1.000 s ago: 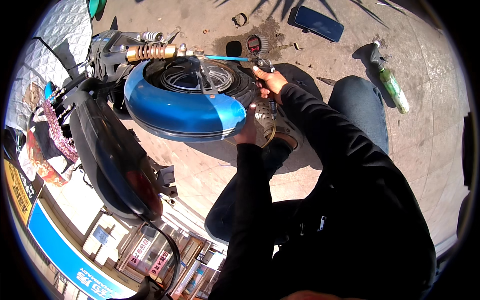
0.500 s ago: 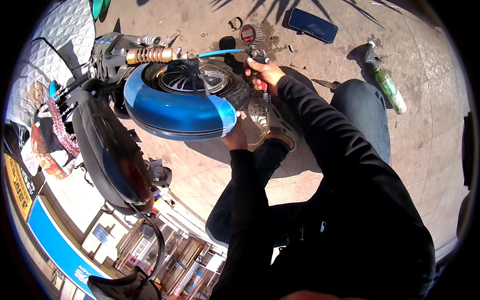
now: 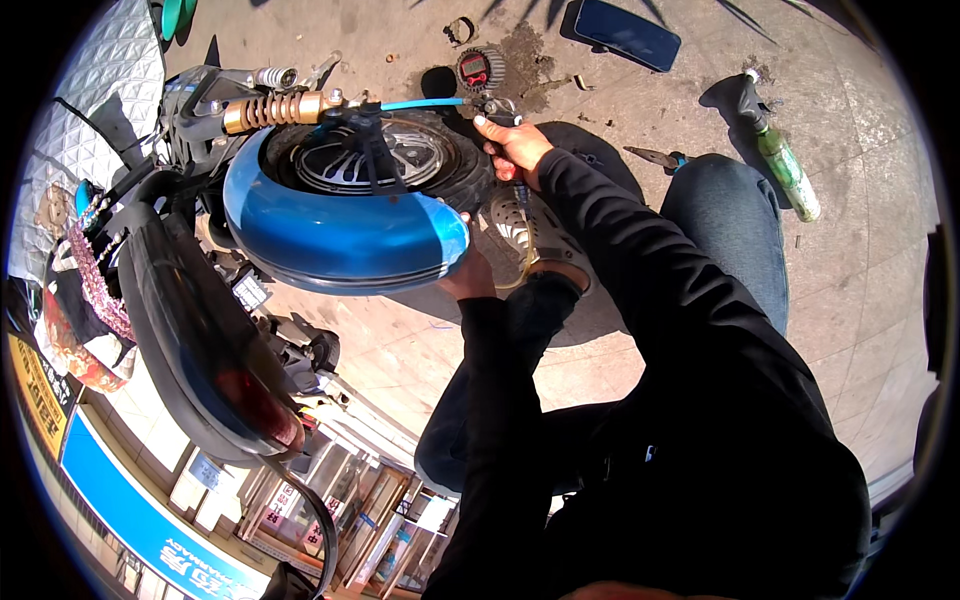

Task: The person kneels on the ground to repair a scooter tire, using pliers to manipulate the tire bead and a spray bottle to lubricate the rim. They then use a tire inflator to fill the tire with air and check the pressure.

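Down at far centre of the head view, right hand wrapped tight around the inflator gun, round gauge just beyond it. Blue hose running left from the gun across the rear wheel of the scooter, seemingly already coupled at the rim, though the valve itself too small to make out. Left hand pressed against the near right edge of the blue mudguard, fingers hidden behind it, grip impossible to judge. Probably mid-inflation: hookup done, pressure check and uncoupling left. Out on the pavement, well apart to the far right: pliers, green spray bottle, dark flat panel. Gold shock spring at far left.
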A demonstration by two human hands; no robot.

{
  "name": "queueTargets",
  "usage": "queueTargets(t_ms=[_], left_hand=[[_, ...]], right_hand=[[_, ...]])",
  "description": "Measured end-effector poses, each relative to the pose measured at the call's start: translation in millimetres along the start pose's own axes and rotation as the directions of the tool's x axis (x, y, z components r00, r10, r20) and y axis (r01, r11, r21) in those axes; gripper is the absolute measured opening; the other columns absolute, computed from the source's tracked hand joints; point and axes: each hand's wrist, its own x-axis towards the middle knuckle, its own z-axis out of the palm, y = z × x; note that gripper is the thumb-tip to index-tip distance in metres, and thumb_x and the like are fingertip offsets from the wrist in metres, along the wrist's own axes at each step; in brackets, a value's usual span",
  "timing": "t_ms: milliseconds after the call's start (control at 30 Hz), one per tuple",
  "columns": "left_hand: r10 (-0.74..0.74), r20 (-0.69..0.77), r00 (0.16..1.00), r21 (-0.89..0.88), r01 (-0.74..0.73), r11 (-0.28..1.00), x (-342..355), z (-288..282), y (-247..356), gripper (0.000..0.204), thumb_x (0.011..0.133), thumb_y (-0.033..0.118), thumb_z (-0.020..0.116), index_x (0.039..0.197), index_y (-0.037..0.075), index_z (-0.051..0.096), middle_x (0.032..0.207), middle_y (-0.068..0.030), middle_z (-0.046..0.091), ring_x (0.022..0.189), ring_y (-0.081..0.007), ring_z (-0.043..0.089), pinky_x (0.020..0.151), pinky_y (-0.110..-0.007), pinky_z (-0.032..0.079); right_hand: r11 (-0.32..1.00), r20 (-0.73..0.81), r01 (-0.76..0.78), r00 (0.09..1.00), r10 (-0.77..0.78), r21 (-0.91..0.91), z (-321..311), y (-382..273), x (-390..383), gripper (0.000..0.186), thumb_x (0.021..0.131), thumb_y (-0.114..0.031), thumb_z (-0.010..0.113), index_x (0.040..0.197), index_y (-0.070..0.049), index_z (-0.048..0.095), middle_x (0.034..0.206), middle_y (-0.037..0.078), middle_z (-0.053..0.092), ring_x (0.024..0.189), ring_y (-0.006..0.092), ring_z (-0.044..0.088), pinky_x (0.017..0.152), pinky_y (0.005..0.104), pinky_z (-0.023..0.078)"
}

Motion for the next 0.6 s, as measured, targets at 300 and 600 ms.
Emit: queueTargets(t_ms=[300,600], left_hand=[[-0.07,0.038,0.997,0.154,0.063,0.986,5.0,-4.3,-19.9,0.057,0.094,0.027,0.074,0.136,-0.005,0.053,0.135,-0.0156,0.06,0.118,-0.027,0.056,0.105,-0.04,0.041],[-0.077,0.048,0.996,0.131,0.07,0.989,4.7,-0.3,-18.5,0.055,0.093,0.023,0.074,0.136,-0.004,0.051,0.138,-0.0141,0.057,0.12,-0.0266,0.055,0.106,-0.039,0.04]], right_hand=[[0.999,-0.051,-0.041,0.998,0.041,0.011,2.4,3.4,6.9,0.035,0.095,-0.037,0.072,0.082,-0.009,0.055,0.068,0.001,0.051,0.044,0.0117,0.04,0.041,0.0306,0.034],[0.999,-0.063,-0.033,0.997,0.033,0.0,3.6,3.2,8.3,0.038,0.095,-0.039,0.071,0.08,-0.008,0.055,0.067,0.001,0.05,0.043,0.0124,0.039,0.041,0.0306,0.034]])
